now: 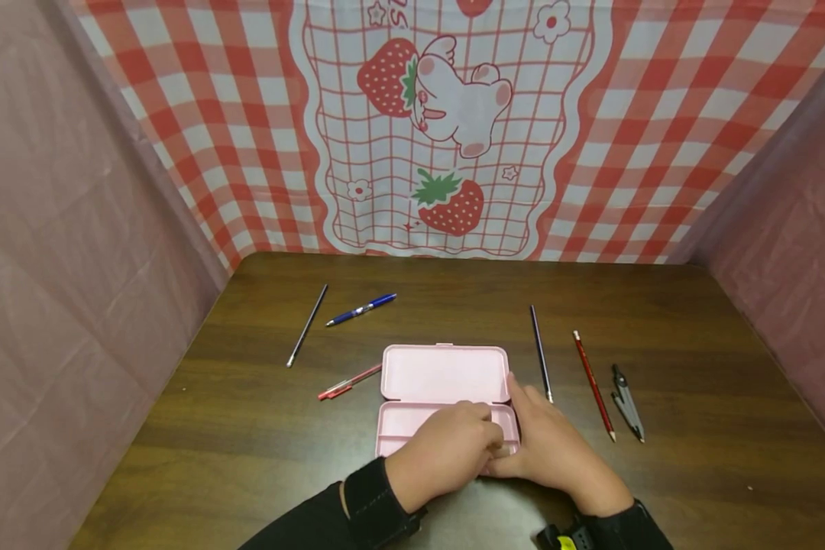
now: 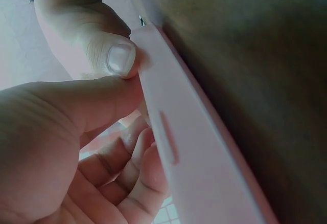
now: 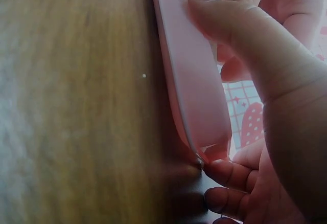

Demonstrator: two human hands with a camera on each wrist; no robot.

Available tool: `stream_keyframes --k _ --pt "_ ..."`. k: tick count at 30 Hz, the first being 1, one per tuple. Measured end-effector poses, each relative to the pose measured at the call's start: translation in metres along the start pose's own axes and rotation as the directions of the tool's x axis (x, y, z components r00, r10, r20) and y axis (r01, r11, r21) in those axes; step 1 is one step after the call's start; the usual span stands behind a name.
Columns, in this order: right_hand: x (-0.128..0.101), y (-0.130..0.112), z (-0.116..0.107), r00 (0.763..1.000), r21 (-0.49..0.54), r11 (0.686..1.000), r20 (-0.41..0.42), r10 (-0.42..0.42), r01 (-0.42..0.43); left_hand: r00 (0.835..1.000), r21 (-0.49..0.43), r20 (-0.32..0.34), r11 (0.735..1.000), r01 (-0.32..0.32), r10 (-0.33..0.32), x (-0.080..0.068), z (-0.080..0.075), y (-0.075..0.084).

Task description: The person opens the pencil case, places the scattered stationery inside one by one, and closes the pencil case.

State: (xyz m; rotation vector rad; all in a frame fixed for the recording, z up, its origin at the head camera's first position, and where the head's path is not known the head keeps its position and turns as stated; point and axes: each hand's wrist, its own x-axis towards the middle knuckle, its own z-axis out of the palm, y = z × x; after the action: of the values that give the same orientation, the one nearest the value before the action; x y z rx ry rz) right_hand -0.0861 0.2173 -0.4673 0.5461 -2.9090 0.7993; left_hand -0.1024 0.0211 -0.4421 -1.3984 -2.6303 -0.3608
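An open pink pencil case (image 1: 444, 373) lies in the middle of the dark wooden table (image 1: 247, 428), lid flat toward the far side. Both hands are on its near half. My left hand (image 1: 454, 447) grips the front wall, thumb outside and fingers curled over the rim, as the left wrist view shows on the case (image 2: 179, 147). My right hand (image 1: 546, 443) holds the near right corner the same way, its thumb pressed on the case's (image 3: 191, 75) front wall. What lies inside the near tray is hidden by the hands.
A black pencil (image 1: 307, 325) and a blue pen (image 1: 361, 309) lie at the far left, a red pen (image 1: 349, 382) beside the lid. On the right lie a dark pencil (image 1: 541, 353), a red pencil (image 1: 594, 384) and a compass (image 1: 627, 402). Cloth walls enclose three sides.
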Motion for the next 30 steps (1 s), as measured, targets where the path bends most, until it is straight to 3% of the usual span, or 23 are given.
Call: stream_keyframes --k 9,30 --pt "0.0004 0.0002 -0.0005 1.0 0.008 1.0 0.015 0.023 -0.023 0.998 -0.007 0.042 0.999 -0.04 0.04 0.0005 -0.0016 0.0001" --pt "0.0003 -0.0012 0.0003 1.0 0.021 1.0 0.004 0.009 -0.009 0.997 -0.052 0.076 0.999 -0.013 0.017 -0.0008 -0.0019 -0.0005"
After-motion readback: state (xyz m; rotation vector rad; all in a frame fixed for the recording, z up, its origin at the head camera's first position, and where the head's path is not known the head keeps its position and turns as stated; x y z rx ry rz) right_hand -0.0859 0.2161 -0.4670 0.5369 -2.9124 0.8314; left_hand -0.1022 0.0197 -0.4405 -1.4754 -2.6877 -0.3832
